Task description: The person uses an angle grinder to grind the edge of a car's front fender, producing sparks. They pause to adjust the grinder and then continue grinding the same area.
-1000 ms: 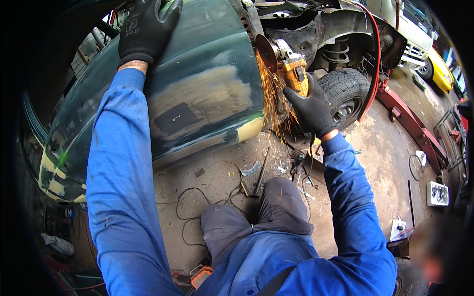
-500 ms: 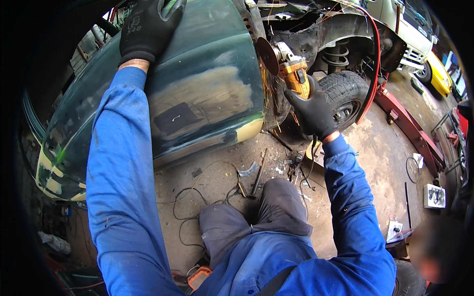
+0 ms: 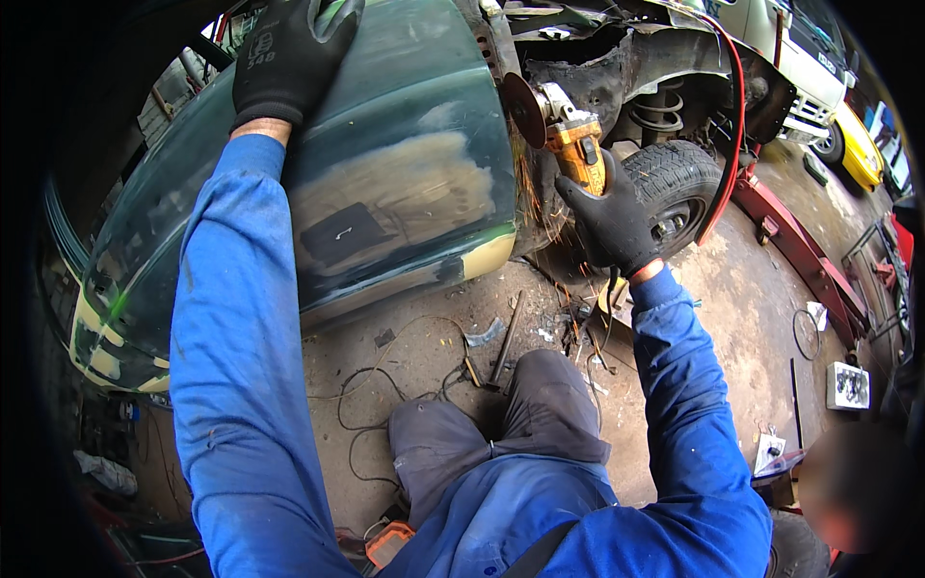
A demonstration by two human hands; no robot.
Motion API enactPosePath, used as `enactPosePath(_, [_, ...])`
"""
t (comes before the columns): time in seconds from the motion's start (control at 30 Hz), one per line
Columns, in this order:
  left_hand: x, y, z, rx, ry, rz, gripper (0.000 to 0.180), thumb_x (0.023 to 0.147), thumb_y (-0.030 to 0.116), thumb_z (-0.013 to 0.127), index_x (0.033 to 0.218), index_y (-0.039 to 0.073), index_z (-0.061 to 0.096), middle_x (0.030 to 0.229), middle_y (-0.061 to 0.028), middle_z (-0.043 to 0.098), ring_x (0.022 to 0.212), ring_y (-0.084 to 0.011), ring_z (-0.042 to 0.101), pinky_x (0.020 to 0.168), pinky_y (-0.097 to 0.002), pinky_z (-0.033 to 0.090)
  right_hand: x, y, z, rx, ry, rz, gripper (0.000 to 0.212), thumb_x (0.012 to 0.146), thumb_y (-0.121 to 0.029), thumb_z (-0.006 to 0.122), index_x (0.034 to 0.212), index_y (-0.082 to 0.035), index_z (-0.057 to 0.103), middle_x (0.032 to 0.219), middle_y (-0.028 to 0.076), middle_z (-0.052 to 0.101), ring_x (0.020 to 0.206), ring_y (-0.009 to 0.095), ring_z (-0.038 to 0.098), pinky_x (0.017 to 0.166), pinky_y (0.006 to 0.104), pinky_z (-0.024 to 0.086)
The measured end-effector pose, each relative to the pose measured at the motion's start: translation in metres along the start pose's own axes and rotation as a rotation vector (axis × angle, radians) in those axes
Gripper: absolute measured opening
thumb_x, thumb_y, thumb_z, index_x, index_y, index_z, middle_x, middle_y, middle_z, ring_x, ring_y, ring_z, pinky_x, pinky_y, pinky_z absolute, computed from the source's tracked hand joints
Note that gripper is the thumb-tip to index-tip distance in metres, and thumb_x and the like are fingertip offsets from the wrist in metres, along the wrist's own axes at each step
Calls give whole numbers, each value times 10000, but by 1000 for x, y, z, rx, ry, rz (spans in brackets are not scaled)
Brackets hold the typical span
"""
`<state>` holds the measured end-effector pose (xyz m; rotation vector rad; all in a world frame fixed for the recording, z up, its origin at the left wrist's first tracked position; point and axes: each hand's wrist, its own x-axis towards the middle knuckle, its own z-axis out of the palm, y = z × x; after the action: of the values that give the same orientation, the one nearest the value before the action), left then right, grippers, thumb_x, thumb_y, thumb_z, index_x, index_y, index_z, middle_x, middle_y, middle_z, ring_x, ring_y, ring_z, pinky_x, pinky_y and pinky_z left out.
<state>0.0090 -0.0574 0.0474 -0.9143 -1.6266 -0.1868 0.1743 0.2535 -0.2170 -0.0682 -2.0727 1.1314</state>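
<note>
In my right hand, in a black glove, is a yellow-orange angle grinder. Its cutting disc stands at the rear edge of a dark green car panel, and sparks spray down from there. The panel carries sanded and filler-coloured patches. My left hand, also gloved in black, lies on the upper part of the panel with thumb spread from the fingers. Its fingertips run out of the top of the picture. The exact point where disc meets metal is hard to make out.
Beside the grinder are a wheel, a coil spring and a hanging red hose. A hammer, black cable and scraps lie on the floor. A red jack stands right; another person is at lower right.
Both hands stay almost where they were. Sparks keep falling from the disc in a slightly different spray, reaching further around the hand holding the grinder.
</note>
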Motion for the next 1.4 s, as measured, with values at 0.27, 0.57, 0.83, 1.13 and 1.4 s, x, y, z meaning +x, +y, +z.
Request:
enactPosePath(0.27, [0, 1, 0, 11, 4, -3, 313, 1017, 325, 778, 1094, 27, 721, 1092, -229, 699, 1057, -437, 689, 958, -533, 550, 3, -5, 0, 29, 10, -54, 593, 1011, -385, 883, 1447, -50, 662, 1256, 195, 798, 1129, 333, 805, 980, 444, 618])
enactPosePath(0.57, [0, 1, 1, 28, -1, -8, 324, 1021, 337, 774, 1107, 29, 723, 1106, -231, 701, 1072, -437, 688, 975, -533, 550, 4, -15, 0, 139, 3, -74, 566, 1019, -356, 867, 1439, -38, 660, 1250, 183, 797, 1127, 306, 803, 986, 435, 615])
enactPosePath(0.83, [1, 2, 0, 20, -3, -11, 321, 1029, 343, 767, 1104, 36, 712, 1084, -231, 703, 1049, -436, 694, 958, -535, 551, -2, -14, -2, 43, 1, -12, 530, 1008, -315, 866, 1387, 0, 669, 1185, 160, 739, 1057, 265, 756, 953, 420, 596])
enactPosePath(1.13, [0, 3, -2, 18, -17, -15, 322, 1031, 341, 765, 1104, 31, 714, 1083, -226, 702, 1049, -433, 694, 950, -532, 552, 3, -9, 0, -16, 14, 25, 526, 1022, -317, 856, 1402, -4, 672, 1227, 155, 759, 1093, 243, 756, 965, 410, 595])
enactPosePath(1.4, [0, 2, -2, 15, 0, -2, 314, 1024, 327, 776, 1099, 28, 718, 1085, -225, 703, 1047, -432, 694, 952, -527, 554, 3, -9, -2, -70, 8, -76, 492, 1021, -282, 846, 1404, -17, 690, 1215, 170, 721, 1095, 280, 757, 979, 417, 593])
